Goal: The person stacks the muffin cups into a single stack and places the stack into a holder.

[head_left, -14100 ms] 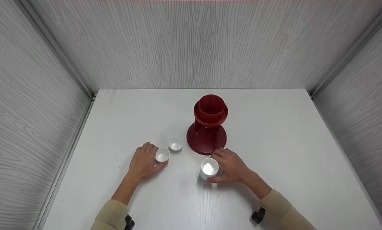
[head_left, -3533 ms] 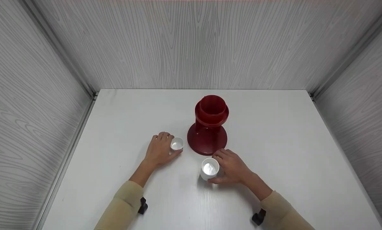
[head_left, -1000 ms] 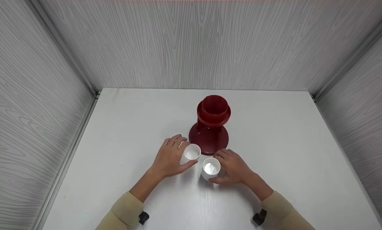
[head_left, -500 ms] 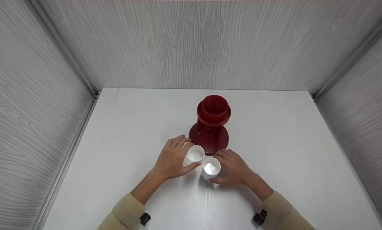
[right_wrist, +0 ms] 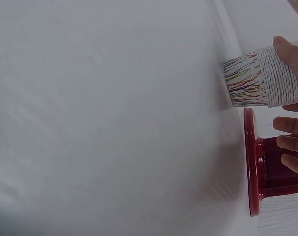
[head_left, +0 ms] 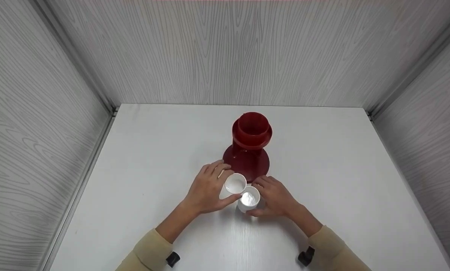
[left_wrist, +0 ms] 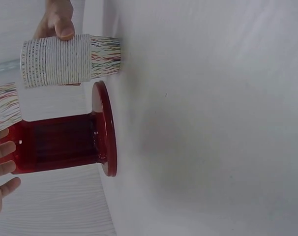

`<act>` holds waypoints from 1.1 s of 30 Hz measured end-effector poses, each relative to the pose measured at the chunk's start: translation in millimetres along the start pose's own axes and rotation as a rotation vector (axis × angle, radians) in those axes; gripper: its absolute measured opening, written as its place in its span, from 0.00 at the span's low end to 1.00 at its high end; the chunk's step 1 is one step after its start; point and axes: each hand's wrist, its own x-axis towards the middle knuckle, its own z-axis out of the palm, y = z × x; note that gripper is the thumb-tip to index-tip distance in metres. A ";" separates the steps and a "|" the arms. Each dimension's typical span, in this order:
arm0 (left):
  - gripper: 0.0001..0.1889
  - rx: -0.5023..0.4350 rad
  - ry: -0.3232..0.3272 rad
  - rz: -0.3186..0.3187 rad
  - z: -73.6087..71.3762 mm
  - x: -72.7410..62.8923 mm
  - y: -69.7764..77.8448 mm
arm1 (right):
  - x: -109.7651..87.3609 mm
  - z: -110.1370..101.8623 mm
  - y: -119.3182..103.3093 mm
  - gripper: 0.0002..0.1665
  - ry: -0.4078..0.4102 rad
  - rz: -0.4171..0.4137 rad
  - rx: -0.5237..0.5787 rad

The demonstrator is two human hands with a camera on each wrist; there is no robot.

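My left hand (head_left: 206, 190) grips a single small white paper cup (head_left: 235, 184) between thumb and fingers. Coloured streaks mark its side (left_wrist: 7, 105) in the left wrist view, where it is off the table. My right hand (head_left: 273, 197) holds an upright stack of nested paper cups (head_left: 249, 199), whose many rims show in the left wrist view. The stack's streaked bottom cup (right_wrist: 245, 81) stands on the table in the right wrist view. From above, the single cup is right beside the stack's mouth, level with or above it.
Just behind the cups stands a red holder (head_left: 247, 163) with a round base and a cup-shaped top (head_left: 253, 126). The white tabletop (head_left: 153, 150) is bounded by grey wood-grain panels (head_left: 225, 52) at the back and both sides.
Earlier, two loose cups stood left of the holder; now neither is there. Within the last second my left hand has carried a cup rightward to the stack. My right hand has stayed put.
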 end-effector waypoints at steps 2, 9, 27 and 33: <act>0.34 0.000 0.005 0.007 -0.4 0.8 1.8 | 0.3 0.0 0.0 0.40 0.000 -0.001 -0.002; 0.34 -0.014 0.008 0.018 0.7 2.6 6.0 | 1.2 0.0 -0.1 0.41 -0.002 0.004 -0.010; 0.33 -0.075 0.031 0.036 7.0 9.7 19.2 | 0.7 -1.1 1.4 0.47 0.001 0.004 -0.026; 0.32 -0.091 0.032 0.041 11.6 7.6 22.3 | -1.8 0.5 3.0 0.49 0.009 -0.005 -0.027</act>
